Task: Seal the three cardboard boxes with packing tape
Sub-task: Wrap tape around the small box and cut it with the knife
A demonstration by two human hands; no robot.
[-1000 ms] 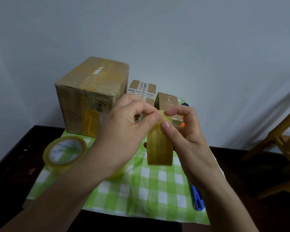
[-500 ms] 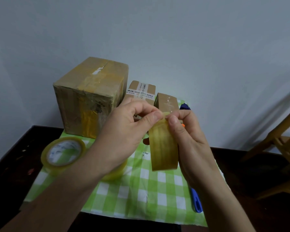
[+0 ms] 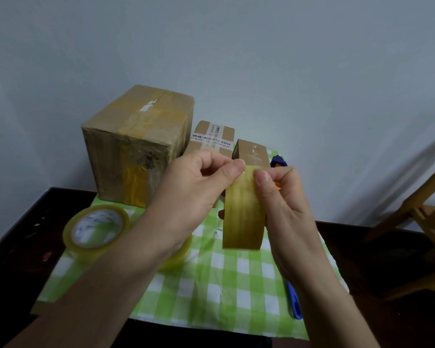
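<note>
Both hands are up just in front of the small box (image 3: pixel 252 153): left hand (image 3: pixel 194 194) and right hand (image 3: pixel 280 197) pinching the tape roll (image 3: pixel 244 212) at its top edge. Looks like they're picking for the loose end; next they need to peel it free.

Plain pale wall (image 3: pixel 286 59); wooden chair (image 3: pixel 422 217) at right; dark floor (image 3: pixel 357 247).
</note>
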